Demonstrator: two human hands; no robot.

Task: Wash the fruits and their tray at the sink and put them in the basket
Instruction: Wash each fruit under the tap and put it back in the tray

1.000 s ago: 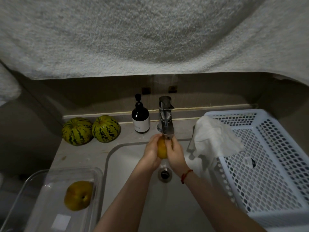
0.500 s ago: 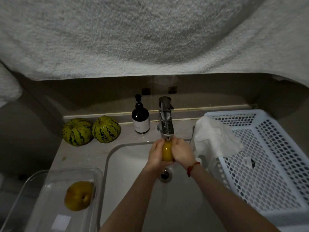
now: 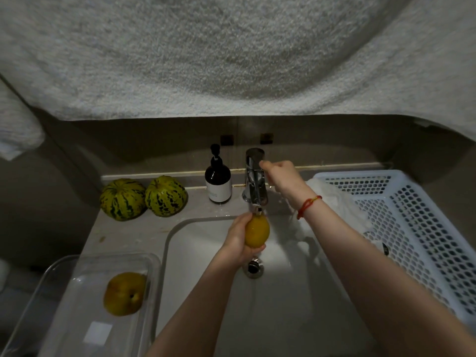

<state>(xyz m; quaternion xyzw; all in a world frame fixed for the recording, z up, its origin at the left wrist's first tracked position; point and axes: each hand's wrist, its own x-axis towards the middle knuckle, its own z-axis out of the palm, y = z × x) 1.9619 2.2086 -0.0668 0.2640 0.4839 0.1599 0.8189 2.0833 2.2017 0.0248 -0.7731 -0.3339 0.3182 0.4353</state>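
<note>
We are gripping a yellow lemon (image 3: 257,231) in our left hand (image 3: 238,240) under the faucet (image 3: 255,180) spout. Our right hand (image 3: 282,176) is touching the faucet handle; whether its grip is curled or spread, we cannot tell. A white cloth (image 3: 337,202) is partly hiding behind our right forearm.

We see home bathroom: white sink (image 3: 296,305), chrome faucet (image 3: 255,181), soap pump bottle (image 3: 218,181), towel (image 3: 231,55) overhead.

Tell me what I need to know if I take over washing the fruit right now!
Left hand grips the yellow fruit under the tap, over the sink. Right hand is at the tap handle. One fruit waits in the clear tray; two striped melons sit on the counter. Nothing washed shows in the basket yet, only a cloth. Left: remaining fruit, tray, basket loading.
</note>
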